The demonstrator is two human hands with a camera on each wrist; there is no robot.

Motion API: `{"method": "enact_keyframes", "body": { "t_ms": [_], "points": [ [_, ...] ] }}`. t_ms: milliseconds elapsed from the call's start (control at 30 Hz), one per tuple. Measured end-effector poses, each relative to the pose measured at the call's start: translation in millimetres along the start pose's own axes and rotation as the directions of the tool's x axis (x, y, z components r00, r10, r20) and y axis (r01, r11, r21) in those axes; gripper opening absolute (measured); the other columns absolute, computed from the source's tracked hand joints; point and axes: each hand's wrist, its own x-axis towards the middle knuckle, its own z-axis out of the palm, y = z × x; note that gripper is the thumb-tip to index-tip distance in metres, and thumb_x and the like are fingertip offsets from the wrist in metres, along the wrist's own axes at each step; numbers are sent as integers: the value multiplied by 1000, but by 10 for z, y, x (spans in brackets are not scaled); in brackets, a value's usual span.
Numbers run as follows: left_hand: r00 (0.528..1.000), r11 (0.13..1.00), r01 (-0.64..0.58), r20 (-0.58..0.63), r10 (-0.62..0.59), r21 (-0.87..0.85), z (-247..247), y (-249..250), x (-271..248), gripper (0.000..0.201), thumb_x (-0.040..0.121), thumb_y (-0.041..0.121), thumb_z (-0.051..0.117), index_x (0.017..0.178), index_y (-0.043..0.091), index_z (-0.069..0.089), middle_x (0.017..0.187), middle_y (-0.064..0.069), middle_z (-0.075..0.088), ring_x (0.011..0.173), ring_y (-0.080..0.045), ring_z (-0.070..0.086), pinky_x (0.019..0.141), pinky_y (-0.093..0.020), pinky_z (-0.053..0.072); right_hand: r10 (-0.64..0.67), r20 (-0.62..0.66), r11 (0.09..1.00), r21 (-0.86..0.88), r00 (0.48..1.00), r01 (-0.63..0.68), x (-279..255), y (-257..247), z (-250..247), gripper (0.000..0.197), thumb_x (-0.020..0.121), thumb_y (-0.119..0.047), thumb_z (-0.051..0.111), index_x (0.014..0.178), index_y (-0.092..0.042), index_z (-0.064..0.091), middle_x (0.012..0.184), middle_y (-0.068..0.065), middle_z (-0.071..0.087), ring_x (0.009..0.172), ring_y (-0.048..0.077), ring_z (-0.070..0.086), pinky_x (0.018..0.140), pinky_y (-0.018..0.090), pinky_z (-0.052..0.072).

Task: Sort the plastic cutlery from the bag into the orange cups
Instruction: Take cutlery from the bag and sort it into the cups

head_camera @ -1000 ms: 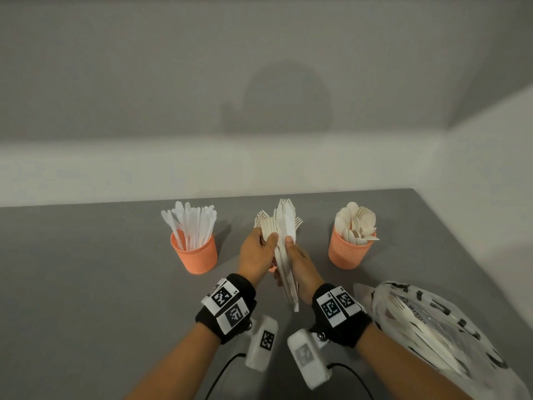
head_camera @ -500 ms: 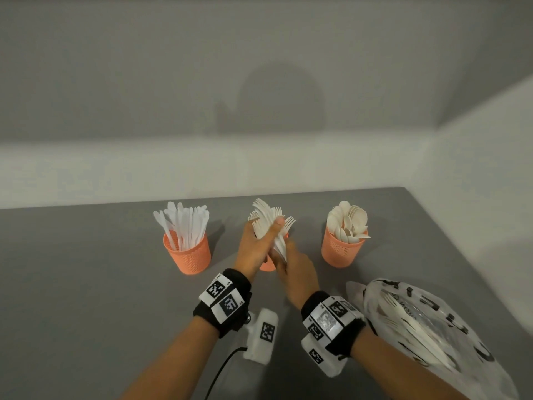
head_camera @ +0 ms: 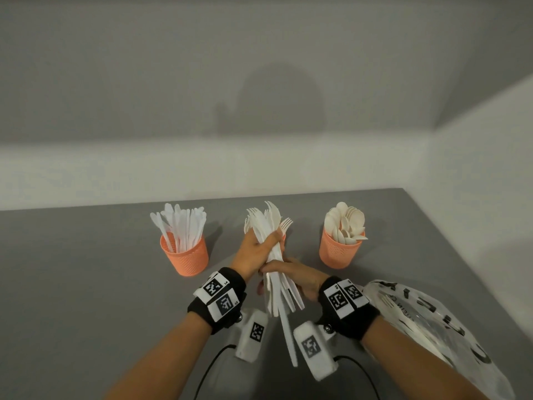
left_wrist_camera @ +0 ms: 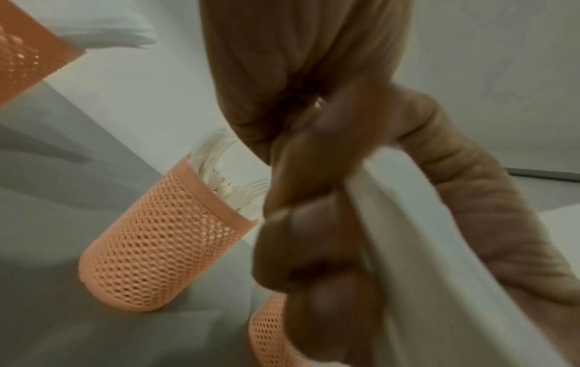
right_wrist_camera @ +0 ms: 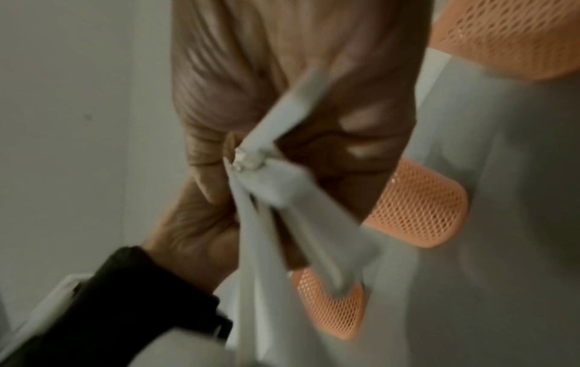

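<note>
A bundle of white plastic forks (head_camera: 264, 223) is up over the middle of the grey table, tines pointing away from me. My left hand (head_camera: 256, 252) grips it around the middle, fingers curled round the stems (left_wrist_camera: 408, 248). My right hand (head_camera: 297, 277) holds the fanned handles (right_wrist_camera: 260, 159) just below; one long piece (head_camera: 288, 336) hangs lower than the rest. The left orange cup (head_camera: 184, 255) holds knives and the right orange cup (head_camera: 340, 252) holds spoons. The middle orange cup (head_camera: 284, 237) is almost hidden behind my hands. The printed plastic bag (head_camera: 432, 327) lies at the lower right.
The table (head_camera: 72, 284) ends at a pale wall behind and on the right. The bag lies under my right forearm, with more cutlery showing through it. Wrist cameras and their black cables hang below both wrists near the table's front.
The fork bundle went down towards the middle cup, then came back towards me. Its handles now fan out below my hands, and my right hand has shifted onto them.
</note>
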Motion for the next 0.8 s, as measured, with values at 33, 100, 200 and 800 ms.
{"method": "enact_keyframes", "body": {
  "t_ms": [33,100,200,800],
  "points": [
    [1000,1000,-4,22,4,6,5,14,-4,16,94,19,51,95,8,63,86,-9,66,71,-6,64,67,-14,52,12,2,1000,20,1000,-12,2,6,21,15,88,-19,53,75,-13,59,60,6,63,58,17,61,64,24,52],
    [999,999,16,47,-18,28,8,33,4,16,94,23,50,90,12,61,84,-8,66,72,-8,65,72,-20,52,13,-58,998,56,998,-10,34,38,66,27,90,-16,49,63,-12,50,48,2,53,53,17,55,66,27,53],
    [999,994,41,10,-42,103,14,38,24,32,89,31,58,114,12,52,107,-7,64,99,-20,63,89,-33,51,-31,-261,995,88,965,56,82,86,109,25,92,-14,48,67,-10,50,52,4,45,46,16,51,58,30,55],
    [943,965,121,278,-185,233,84,-100,-398,21,86,13,62,97,21,46,77,1,59,70,-14,59,64,-27,53,-183,-592,892,236,785,386,65,-42,-161,30,93,-36,50,71,-16,47,45,-4,40,36,9,39,44,23,37]
  ]
}}
